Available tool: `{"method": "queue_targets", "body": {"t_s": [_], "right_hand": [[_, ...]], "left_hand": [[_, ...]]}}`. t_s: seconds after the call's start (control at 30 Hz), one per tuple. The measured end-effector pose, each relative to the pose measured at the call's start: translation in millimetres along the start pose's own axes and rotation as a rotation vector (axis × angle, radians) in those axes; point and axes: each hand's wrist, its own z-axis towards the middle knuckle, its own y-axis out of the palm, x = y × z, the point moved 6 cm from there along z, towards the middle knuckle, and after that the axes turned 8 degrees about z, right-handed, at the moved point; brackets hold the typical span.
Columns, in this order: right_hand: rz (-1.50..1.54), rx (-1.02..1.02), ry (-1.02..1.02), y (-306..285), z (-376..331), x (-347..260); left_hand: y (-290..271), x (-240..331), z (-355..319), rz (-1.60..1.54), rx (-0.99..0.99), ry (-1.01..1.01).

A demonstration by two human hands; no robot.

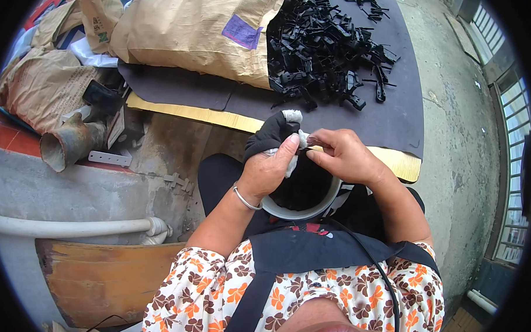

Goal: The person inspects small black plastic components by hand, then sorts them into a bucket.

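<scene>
My left hand (263, 169) is in front of the table edge, its fingers bent under a black glove-like covering (266, 134) with grey-white cloth at the tips. Its bare thumb presses toward the fingers. Close against it, my right hand (342, 151) pinches thumb and forefinger together at the pale cloth; whatever small thing lies between the two hands is hidden. Below them, between my knees, stands a round bucket (293, 214) with a pale rim and a dark inside. Black plastic clips (325, 51) lie heaped on the table beyond my hands.
The table (396, 121) has a dark cover and a yellow edge. A large brown paper sack (188, 37) lies on it at the left. Further left are another sack (49, 88) and a rusty pipe piece (67, 144). A white pipe (70, 226) runs along the wall.
</scene>
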Motion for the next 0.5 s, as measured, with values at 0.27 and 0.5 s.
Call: {"method": "queue_targets", "body": {"t_s": [0.27, 0.5], "right_hand": [[0.012, 0.185, -0.292, -8.8, -1.8, -1.8], [0.161, 0.272, -0.514, -17.4, -6.9, -12.3]], "left_hand": [[-0.5, -5.7, 4.3, -0.271, -0.051, -0.075], [10.8, -4.2, 0.0, 0.109, -0.226, -0.014]]}}
